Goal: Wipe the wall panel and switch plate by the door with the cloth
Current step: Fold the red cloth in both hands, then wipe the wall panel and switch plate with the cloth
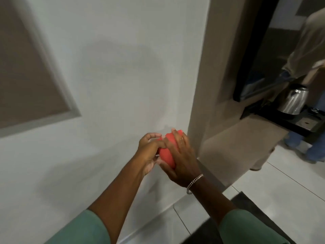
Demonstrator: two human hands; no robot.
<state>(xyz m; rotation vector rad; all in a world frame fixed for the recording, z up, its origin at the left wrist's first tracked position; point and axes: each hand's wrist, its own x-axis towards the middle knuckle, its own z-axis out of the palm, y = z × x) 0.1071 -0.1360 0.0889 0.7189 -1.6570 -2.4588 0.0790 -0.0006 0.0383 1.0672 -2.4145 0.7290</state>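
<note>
Both hands meet low in front of the white wall panel, w/ a red cloth bunched between them. Left hand sits on the cloth's left side, fingers curled in around its edge, thumb over the top. Right hand wraps the cloth from the right, fingers spread across its upper face, palm underneath, so it's closed on the cloth too. A chain bracelet rings the right wrist; green sleeves cover both upper forearms.

Cloth is near the panel's right edge, just beside the brown corner post; can't tell if it touches the wall. A taupe inset panel w/ grey frame sits far left on the wall. Switch plate isn't seen in this view.

Right of the post, a steel kettle stands on a black tray atop a brown counter. Light floor tiles below, blurred.
</note>
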